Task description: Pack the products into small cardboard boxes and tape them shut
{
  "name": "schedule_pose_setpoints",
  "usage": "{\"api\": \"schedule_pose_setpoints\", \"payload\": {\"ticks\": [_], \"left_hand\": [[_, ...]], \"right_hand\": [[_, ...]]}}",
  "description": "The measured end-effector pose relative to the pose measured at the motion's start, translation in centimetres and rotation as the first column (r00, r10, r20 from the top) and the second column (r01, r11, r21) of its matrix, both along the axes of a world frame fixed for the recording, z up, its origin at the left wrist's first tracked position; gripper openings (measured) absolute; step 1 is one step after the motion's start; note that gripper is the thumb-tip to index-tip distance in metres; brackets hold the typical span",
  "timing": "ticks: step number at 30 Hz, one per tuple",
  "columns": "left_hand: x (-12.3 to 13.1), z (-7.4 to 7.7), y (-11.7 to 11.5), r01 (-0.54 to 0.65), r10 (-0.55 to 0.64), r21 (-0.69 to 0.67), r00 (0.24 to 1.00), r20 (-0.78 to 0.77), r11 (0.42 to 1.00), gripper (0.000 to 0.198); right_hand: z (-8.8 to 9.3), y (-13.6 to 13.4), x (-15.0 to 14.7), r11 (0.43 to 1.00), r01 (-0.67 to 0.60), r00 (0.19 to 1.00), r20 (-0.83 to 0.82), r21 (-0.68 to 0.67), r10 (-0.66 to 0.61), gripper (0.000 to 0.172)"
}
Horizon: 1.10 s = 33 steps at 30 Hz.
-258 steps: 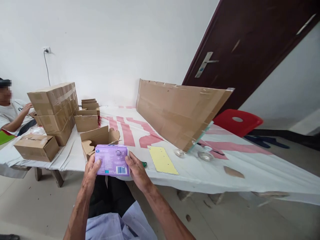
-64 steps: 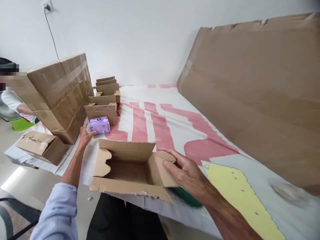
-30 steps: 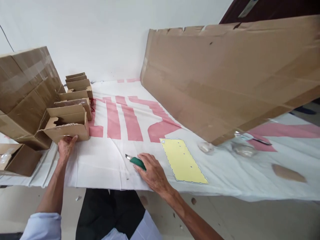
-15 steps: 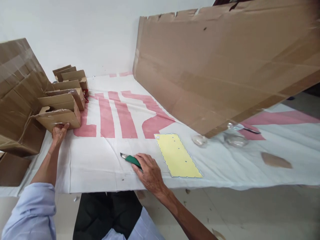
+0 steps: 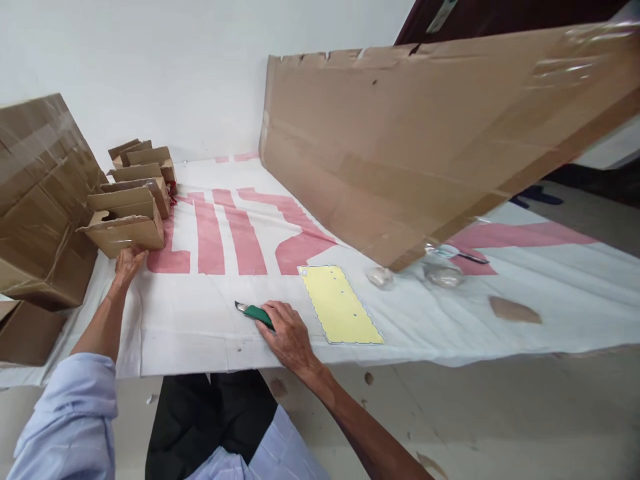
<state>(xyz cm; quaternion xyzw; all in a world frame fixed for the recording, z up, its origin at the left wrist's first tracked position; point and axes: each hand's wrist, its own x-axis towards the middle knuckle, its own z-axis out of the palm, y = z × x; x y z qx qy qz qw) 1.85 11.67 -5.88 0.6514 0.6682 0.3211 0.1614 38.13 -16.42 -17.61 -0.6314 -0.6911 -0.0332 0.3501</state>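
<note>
My left hand [image 5: 130, 265] is at the near lower edge of a small open cardboard box [image 5: 125, 233]. Its fingertips touch or nearly touch the box front, with the thumb apart; the hand is not wrapped round the box. My right hand [image 5: 289, 337] rests near the table's front edge, closed on a green utility knife [image 5: 259, 316]. The knife's blade points left and lies just above the cloth. Right of this hand lies a yellow card [image 5: 343, 307] with scalloped edges and a few small marks.
More small open boxes [image 5: 150, 157] stand in a row behind, beside a large taped carton [image 5: 40, 200]. A big cardboard sheet [image 5: 400, 147] slants up at the right. Clear plastic-wrapped bundles [image 5: 443, 275], a pen-like tool [image 5: 473, 259] and a brown scrap [image 5: 515, 310] lie on the white cloth [image 5: 190, 320].
My view has shifted slightly. My left hand sits a little lower against the small box's front. My right hand keeps the utility knife in nearly the same place.
</note>
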Motion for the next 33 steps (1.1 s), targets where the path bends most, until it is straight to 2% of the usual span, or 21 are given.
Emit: {"api": "schedule_pose_setpoints", "payload": {"ticks": [8,14,19,25,33], "left_hand": [[1.3,-1.2,-9.5,0.139,-0.139,0.014,0.989,-0.043,0.99,0.023],[3.3,-3.3,-16.6,0.206,-0.199,0.102,0.977,-0.07,0.973,0.016],[4.6,-5.2,-21.2,0.227,-0.22,0.157,0.974,-0.06,0.961,0.014],[4.9,-7.1,-25.0,0.201,-0.2,0.188,0.979,-0.024,0.961,0.016],[5.4,-8.9,-26.8,0.144,-0.15,0.249,0.989,0.004,0.958,0.018]], "right_hand": [[-0.3,0.6,-0.2,1.0,0.024,0.998,0.052,-0.013,-0.024,0.01],[-0.7,0.7,-0.3,0.999,0.044,0.996,0.075,-0.013,-0.043,0.006],[-0.6,0.9,-0.3,0.998,0.047,0.995,0.094,-0.049,-0.043,0.007],[0.6,1.8,-0.7,0.988,0.07,0.994,0.089,-0.135,-0.058,0.008],[1.6,2.8,-2.6,0.981,0.113,0.988,0.122,-0.16,-0.093,0.012]]}}
